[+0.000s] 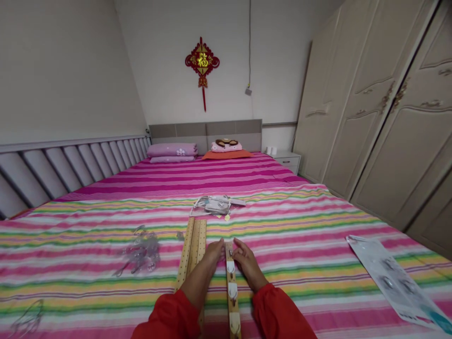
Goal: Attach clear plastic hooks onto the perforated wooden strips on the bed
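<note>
A narrow wooden strip [233,303] with white adhesive hooks [232,290] along it lies lengthwise between my hands on the striped bedspread. My left hand [213,256] grips the left edge of its far end, fingers curled inward. From the other side, my right hand [249,266] closes around the same end, its fingertips by a small metal hook [231,253]. Whether those fingertips press that hook or only the wood is hard to see. Left of my left forearm lie perforated wooden strips [193,247], partly covered by the arm.
Clear plastic hooks [143,252] lie to the left, with a thin clear item [30,318] nearer. Ahead is a pile of clear packaging [215,204]. A hook blister pack [395,280] rests at right. Bed rails [70,167] line the left; a wardrobe [381,108] stands right.
</note>
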